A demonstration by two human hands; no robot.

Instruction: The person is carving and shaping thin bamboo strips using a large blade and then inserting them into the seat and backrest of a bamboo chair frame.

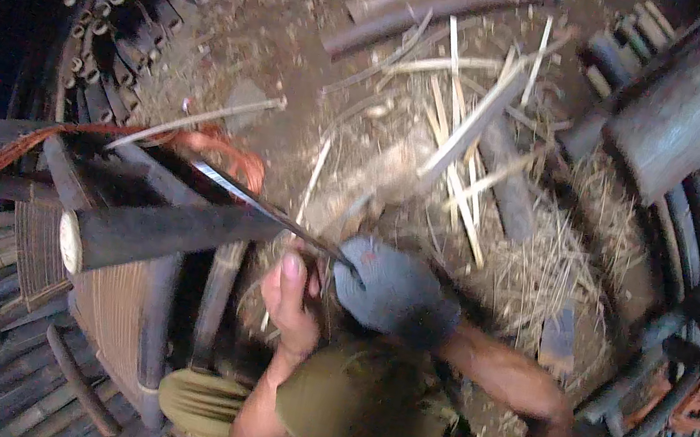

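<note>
In R gloved fingers [353,265] sits thin strip [275,213], gripped @ btm end.

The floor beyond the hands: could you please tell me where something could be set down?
Likeliest is the dirt floor between the stacked bamboo at left and the long poles, though lightly littered. It is crowded ahead of the gloved right hand, where pale strips overlap beside heaped shavings.

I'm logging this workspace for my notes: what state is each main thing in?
Right hand: gloved, closed around the blade-like tool
Left hand: bare, thumb raised; grip unclear
Blade-like tool: uncovered, slanting
Pale strips: split, loose, crossed
Orange strands: draped over the dark frame
Shavings: scattered
</note>
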